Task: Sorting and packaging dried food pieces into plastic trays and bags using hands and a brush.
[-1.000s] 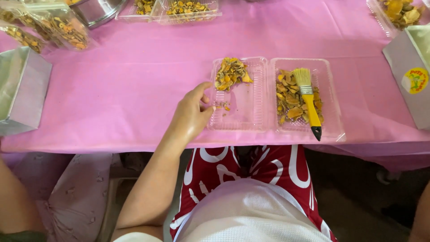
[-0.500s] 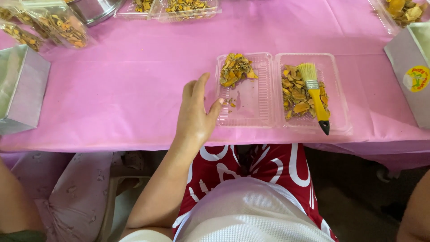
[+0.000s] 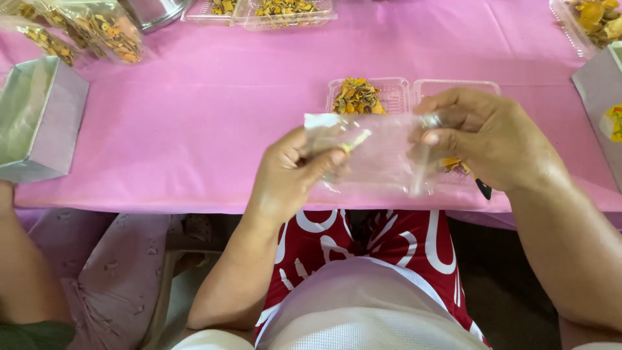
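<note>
Both of my hands hold a small clear plastic bag [image 3: 372, 152] up above the near edge of the pink table [image 3: 214, 116]. My left hand [image 3: 295, 172] pinches its left top corner and my right hand [image 3: 489, 139] grips its right side. Behind the bag lies a clear hinged plastic tray [image 3: 402, 91] with a heap of yellow-orange dried slices [image 3: 356, 97] in its left half. My right hand hides most of the right half, where a few slices [image 3: 453, 165] and a dark brush-handle tip [image 3: 484, 188] show.
A silver-lined open box [image 3: 39, 116] sits at the left. Filled clear bags of dried slices [image 3: 97, 29] lie at the far left, more clear trays [image 3: 285, 10] at the far edge, another box [image 3: 599, 104] at the right. Another person's arm [image 3: 23, 259] is at the lower left.
My left hand has lifted off the table beside the tray. My right hand has come into view, and both now hold up a clear plastic bag in front of the tray.
</note>
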